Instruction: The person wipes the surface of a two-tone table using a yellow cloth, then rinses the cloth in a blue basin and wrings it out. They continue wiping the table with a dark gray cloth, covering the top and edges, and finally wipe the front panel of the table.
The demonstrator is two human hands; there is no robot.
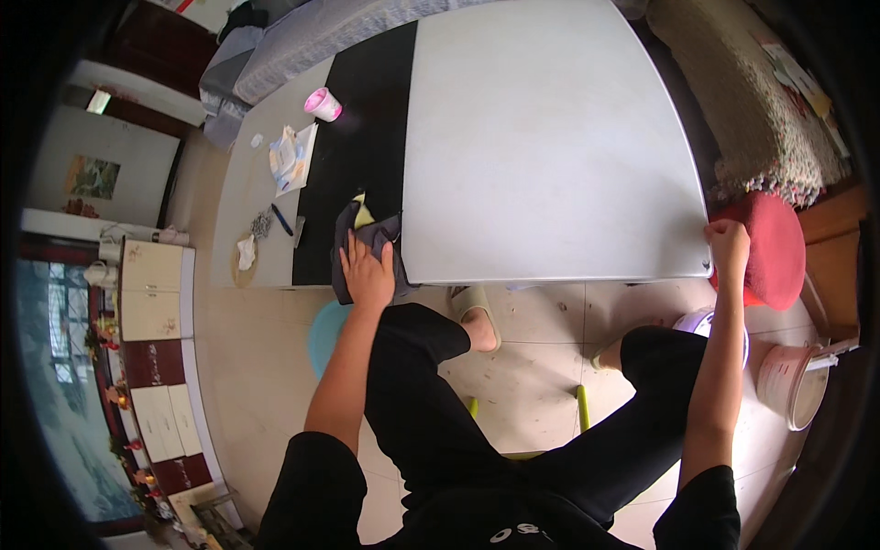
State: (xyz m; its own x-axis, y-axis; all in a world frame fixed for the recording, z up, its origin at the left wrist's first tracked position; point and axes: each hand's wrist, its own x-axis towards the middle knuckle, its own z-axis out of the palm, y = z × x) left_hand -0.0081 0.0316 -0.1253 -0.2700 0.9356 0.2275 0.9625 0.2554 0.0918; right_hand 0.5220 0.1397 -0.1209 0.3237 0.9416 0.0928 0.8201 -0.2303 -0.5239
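Left-hand fingers (360, 261) flat on crumpled dark cloth (365, 240), no clear long axis

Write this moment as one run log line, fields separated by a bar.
left hand flat on dark cloth, on table's near edge | right hand grips table corner | pink cup far left on table

The person wears a black short-sleeved top with a small white mark on its front, and black trousers ending above the ankles. Both forearms and both hands, the left hand (369, 271) and the right hand (729, 243), are bare. The 2 feet wear pale open-toed slippers (473, 302)
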